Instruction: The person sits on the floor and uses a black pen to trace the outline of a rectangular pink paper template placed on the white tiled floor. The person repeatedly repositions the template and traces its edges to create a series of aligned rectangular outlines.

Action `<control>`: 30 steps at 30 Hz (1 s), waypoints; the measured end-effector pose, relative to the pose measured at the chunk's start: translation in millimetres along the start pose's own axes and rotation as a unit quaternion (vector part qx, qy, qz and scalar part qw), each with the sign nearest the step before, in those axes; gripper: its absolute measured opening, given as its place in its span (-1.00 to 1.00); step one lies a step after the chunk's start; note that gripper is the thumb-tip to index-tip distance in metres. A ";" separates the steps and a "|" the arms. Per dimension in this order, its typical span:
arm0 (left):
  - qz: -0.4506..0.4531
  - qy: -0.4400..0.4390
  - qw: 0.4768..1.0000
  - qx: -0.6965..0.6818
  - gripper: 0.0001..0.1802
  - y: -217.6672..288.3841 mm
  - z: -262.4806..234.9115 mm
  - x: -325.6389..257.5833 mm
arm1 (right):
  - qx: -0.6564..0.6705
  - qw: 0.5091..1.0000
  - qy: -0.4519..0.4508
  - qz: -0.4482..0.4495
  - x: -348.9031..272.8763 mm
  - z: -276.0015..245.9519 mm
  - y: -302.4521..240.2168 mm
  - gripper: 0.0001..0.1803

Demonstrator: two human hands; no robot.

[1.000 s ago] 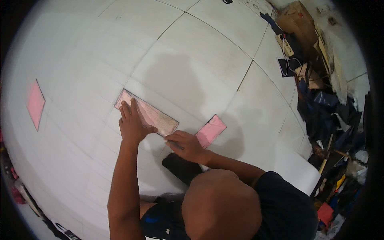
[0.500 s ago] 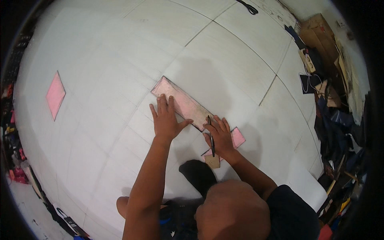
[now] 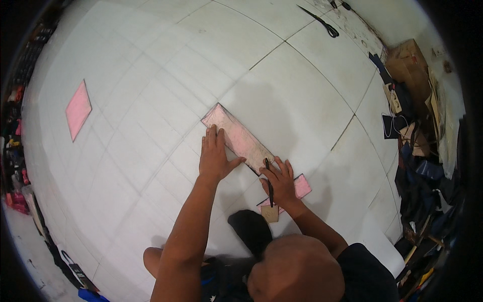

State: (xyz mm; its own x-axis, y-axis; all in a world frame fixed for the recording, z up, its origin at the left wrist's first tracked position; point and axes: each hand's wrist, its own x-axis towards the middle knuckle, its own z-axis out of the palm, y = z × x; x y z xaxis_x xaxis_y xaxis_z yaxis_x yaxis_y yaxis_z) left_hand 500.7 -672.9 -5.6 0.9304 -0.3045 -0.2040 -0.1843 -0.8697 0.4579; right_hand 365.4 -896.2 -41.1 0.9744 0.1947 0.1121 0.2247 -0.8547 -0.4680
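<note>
A long pink rectangular piece [image 3: 241, 138] with dark edges lies slantwise on a large white sheet [image 3: 136, 166]. Across its lower left edge rests my left hand [image 3: 215, 156], fingers stretched out on the piece and thumb spread toward its near end. My right hand [image 3: 280, 181] touches the near right end of the rectangle and grips a black pen [image 3: 270, 189] between thumb and fingers. Partly hidden beneath my right hand and wrist is a second pink piece [image 3: 302, 186]. A small brown piece [image 3: 270, 214] sits by that wrist.
A pink diamond-shaped piece [image 3: 79, 110] lies far left. Black scissors [image 3: 327, 27] rest on the tiled floor at the upper right. Along the right wall are a cardboard box [image 3: 406, 58], a power strip [image 3: 393, 98] and piled dark cloth [image 3: 422, 186]. Assorted items line the left edge.
The view has shifted, so the floor and pieces appear lower and a little to the right, and more of the scissors shows. Both hands keep their places on the pink rectangle.
</note>
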 end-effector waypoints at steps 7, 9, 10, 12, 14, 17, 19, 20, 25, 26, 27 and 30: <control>-0.005 -0.003 1.000 -0.006 0.24 1.6 -3.4 1.9 | -0.013 1.000 0.012 0.001 1.7 1.0 -1.1 -0.59; -0.005 -0.004 1.000 -0.004 0.24 1.3 -4.3 1.3 | -0.013 1.000 0.011 0.005 1.0 1.9 -2.5 -0.59; -0.003 -0.001 1.000 -0.005 0.24 0.4 -2.8 1.3 | -0.014 1.000 0.012 0.004 0.7 2.5 -2.5 -0.58; 0.001 0.002 1.000 -0.005 0.25 0.1 -3.0 1.6 | -0.018 1.000 0.014 0.001 1.2 2.6 -2.0 -0.57; 0.006 0.001 1.000 -0.004 0.26 1.8 -3.6 1.5 | -0.015 1.000 0.025 -0.005 -0.2 1.4 -1.9 -0.57; -0.010 -0.020 1.000 0.017 0.28 6.1 -3.4 7.9 | -0.015 0.999 0.038 -0.009 0.4 3.4 3.0 -0.56; -0.004 -0.005 1.000 0.023 0.27 -3.9 0.4 3.2 | -0.013 0.999 0.029 -0.009 -2.8 5.2 0.0 -0.55; 0.003 0.007 1.000 0.027 0.27 -4.0 -1.5 5.2 | -0.014 0.999 0.027 -0.010 0.5 6.4 -0.4 -0.55; -0.006 -0.002 0.999 0.053 0.27 6.6 1.1 4.0 | -0.007 1.000 0.029 -0.005 -1.5 3.9 1.6 -0.55; -0.007 -0.005 0.999 0.053 0.28 5.0 0.9 4.3 | -0.003 1.000 0.026 -0.004 -1.0 4.2 0.9 -0.55; -0.008 -0.007 0.999 0.052 0.28 4.0 1.1 4.6 | 0.000 1.000 0.023 -0.002 -0.6 4.2 0.4 -0.55; -0.004 0.000 0.999 0.052 0.29 2.9 2.5 5.0 | -0.002 1.000 0.014 0.010 0.5 4.4 -0.5 -0.55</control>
State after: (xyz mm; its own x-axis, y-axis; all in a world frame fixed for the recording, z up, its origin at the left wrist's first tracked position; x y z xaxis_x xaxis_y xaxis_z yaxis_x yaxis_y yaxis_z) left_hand 504.1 -678.0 -7.4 0.9316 -0.2981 -0.2078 -0.2093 -0.9076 0.3639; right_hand 365.7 -893.5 -44.6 0.9780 0.1644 0.1282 0.2057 -0.8599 -0.4672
